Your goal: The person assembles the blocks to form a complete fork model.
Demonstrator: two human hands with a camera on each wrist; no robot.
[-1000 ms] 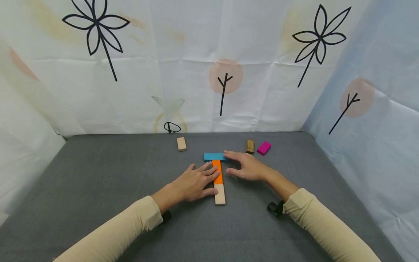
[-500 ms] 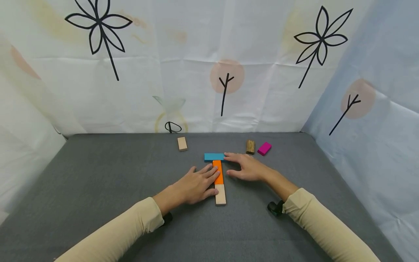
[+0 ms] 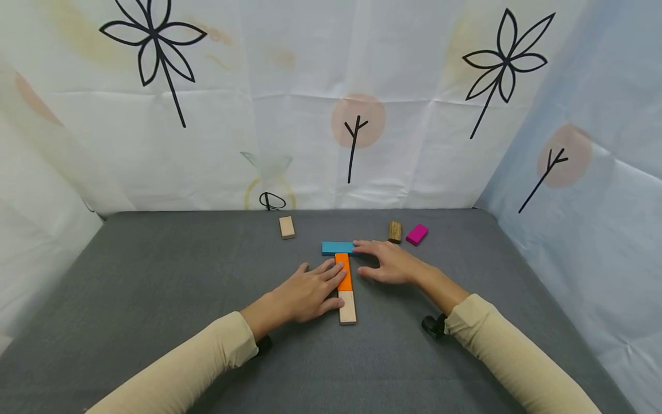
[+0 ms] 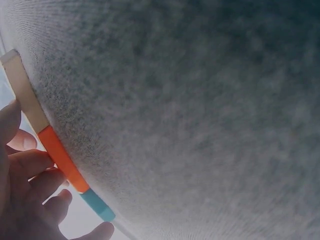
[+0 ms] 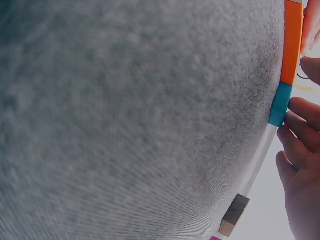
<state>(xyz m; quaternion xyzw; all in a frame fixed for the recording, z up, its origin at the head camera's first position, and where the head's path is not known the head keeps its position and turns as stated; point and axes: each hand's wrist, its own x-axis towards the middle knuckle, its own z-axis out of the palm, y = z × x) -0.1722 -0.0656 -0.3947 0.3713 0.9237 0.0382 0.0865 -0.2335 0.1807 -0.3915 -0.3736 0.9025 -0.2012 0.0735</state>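
Note:
Three blocks form a T on the grey cloth. A blue block (image 3: 337, 248) lies crosswise at the far end. An orange block (image 3: 343, 283) runs from it toward the person, and a pale wooden block (image 3: 347, 310) continues that line. My left hand (image 3: 302, 292) lies over the left side of the stem, fingertips on the orange block and thumb at the pale one. My right hand (image 3: 390, 263) touches the right end of the blue block with its fingers, hiding that end; its thumb is apart from the orange block. Neither hand's fingers are curled round a block.
A small pale block (image 3: 287, 227) lies at the back left of the T. Behind the right hand are a brown bark-like block (image 3: 395, 232) and a magenta block (image 3: 416, 234). A printed white cloth wall (image 3: 305, 115) stands along the table's back edge.
The left index finger has drawn back slightly from the top of the orange block. The blocks stay in place, and the right hand has barely moved.

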